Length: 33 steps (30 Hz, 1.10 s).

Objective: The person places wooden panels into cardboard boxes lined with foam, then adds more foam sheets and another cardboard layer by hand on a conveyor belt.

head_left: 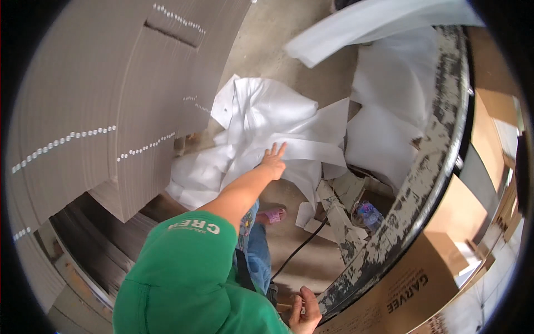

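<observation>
My left hand (272, 162) reaches forward at the end of an outstretched arm, fingers spread and nothing in its grip. Beneath it lies a crumpled heap of white foam sheet (267, 106); whether the fingertips touch it I cannot tell. Close to my body, my right hand (305, 313) is beside the near end of a worn, paint-chipped table edge (428, 161). Its fingers are loosely bent and apart, with nothing visible in them. Another white foam sheet (384, 22) stretches across the far end of that edge, and more foam (384, 128) lies just inside it.
Tall stacks of grey-brown cardboard (72, 106) stand at the left. Below the foam are scraps of torn board (342, 217), a plastic bottle (369, 216) and a black cable (300, 246). Brown cartons (406, 289) line the right side. A pink shoe (273, 215) shows on the floor.
</observation>
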Motion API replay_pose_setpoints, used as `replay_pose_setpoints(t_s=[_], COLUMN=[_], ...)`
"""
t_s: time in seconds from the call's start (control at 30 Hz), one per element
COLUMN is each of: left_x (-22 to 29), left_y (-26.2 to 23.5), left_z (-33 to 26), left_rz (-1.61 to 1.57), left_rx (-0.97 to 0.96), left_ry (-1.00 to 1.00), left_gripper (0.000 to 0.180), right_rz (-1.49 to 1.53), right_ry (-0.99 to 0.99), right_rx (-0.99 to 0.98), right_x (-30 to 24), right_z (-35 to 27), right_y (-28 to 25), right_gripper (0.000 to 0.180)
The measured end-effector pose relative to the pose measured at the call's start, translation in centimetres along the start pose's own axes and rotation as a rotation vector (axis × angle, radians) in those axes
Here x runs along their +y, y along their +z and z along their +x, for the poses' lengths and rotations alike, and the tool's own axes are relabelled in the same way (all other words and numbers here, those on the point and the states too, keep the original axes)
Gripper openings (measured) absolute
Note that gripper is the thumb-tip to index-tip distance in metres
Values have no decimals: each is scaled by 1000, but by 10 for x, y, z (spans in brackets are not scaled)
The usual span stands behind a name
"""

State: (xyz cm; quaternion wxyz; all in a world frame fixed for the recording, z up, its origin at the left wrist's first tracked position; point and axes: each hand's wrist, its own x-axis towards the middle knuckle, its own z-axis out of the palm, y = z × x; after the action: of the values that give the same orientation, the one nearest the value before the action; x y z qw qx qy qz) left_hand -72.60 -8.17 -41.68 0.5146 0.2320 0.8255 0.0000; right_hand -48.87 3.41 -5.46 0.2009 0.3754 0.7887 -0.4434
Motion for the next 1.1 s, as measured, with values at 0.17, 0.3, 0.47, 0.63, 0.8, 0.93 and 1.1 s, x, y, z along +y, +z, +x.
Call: replay_pose_setpoints(t_s=[0.17, 0.3, 0.47, 0.63, 0.8, 0.93, 1.1], left_x=[2, 4, 64, 117, 120, 39, -20], left_y=[31, 13, 21, -10, 11, 62, 195], left_z=[55, 41, -45, -162, -187, -214, -207], left_rz=[-3, -251, -1150, -1497, -1324, -895, -481], left_rx=[229, -7, 448, 180, 738, 985, 658], left_ry=[18, 138, 461, 822, 732, 53, -473], left_gripper=[51, 55, 20, 12, 16, 62, 76], right_rz=[-176, -14, 289, 645, 1472, 1617, 1835], right_ry=[-157, -61, 217, -30, -125, 607, 332], right_rx=[12, -30, -257, -244, -726, -286, -463], right_x=[-4, 28, 125, 127, 105, 54, 22], right_z=[68, 109, 181, 202, 192, 184, 126], right_y=[15, 56, 154, 184, 134, 73, 0], right_gripper=[15, 20, 69, 54, 41, 23, 24])
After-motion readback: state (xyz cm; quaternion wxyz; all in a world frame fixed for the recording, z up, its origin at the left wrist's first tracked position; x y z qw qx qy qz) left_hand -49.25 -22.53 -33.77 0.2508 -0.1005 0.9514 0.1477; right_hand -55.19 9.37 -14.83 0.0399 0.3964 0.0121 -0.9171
